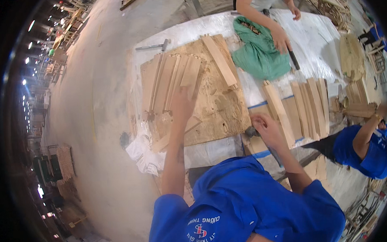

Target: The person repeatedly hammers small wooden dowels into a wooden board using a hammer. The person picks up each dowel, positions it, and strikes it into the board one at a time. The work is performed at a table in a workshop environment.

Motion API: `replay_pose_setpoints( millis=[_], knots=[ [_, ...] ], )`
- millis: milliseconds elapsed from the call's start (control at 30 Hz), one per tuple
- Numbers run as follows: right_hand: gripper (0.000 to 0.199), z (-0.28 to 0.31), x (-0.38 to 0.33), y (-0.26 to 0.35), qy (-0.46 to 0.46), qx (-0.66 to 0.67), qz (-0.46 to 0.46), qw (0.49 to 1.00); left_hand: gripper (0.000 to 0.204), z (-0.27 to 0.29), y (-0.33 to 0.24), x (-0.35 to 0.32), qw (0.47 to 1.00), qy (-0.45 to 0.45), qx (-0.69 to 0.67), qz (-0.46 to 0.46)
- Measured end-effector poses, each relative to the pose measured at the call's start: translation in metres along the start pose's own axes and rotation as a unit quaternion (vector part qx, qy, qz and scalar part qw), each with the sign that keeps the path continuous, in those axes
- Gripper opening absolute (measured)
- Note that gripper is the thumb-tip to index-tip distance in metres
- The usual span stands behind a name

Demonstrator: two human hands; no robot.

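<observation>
My left hand (pixel 183 105) reaches over a row of pale wooden slats (pixel 162 86) on a worn board (pixel 221 115). Its fingers are closed at the near end of a short, wide wooden slat (pixel 191 73); they are slightly blurred. Over the board's right edge, my right hand (pixel 267 129) has its fingers curled in a pinch, and anything between them is too small to name. Just under that hand is a hammer (pixel 251 131), its dark handle running back beneath my forearm. A loose slat (pixel 219 62) with a shaped end lies at the board's far side.
Another hammer (pixel 157 46) lies at the far left. Across the table, a person's hand (pixel 280 39) is by a green cloth bag (pixel 259 50) and a dark-handled tool (pixel 293 60). More slats (pixel 310 108) stand in a row at right. A white bag (pixel 143 154) hangs at the near left corner.
</observation>
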State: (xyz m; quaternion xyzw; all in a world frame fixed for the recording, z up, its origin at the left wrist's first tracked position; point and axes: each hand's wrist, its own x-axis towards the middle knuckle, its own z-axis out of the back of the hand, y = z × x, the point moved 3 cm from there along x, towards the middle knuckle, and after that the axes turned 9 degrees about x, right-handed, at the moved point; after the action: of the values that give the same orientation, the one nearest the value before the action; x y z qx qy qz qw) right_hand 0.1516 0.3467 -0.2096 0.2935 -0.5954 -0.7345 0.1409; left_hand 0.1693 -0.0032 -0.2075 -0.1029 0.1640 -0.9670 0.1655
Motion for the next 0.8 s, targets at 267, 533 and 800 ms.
replay_pose_setpoints(
  millis=[267,533,800],
  knots=[
    [0.038,-0.067,-0.059,0.228,0.357,0.535,0.427,0.636,0.032,-0.104,-0.077,-0.149,0.940,0.275,-0.174,-0.104],
    [0.041,-0.100,-0.069,0.260,0.406,0.550,0.452,0.573,0.032,-0.082,-0.077,-0.168,0.961,0.230,-0.148,-0.030],
    [0.047,-0.110,-0.017,0.201,0.355,0.364,0.397,0.765,0.037,-0.094,-0.068,-0.194,0.905,0.325,-0.273,0.036]
  ],
)
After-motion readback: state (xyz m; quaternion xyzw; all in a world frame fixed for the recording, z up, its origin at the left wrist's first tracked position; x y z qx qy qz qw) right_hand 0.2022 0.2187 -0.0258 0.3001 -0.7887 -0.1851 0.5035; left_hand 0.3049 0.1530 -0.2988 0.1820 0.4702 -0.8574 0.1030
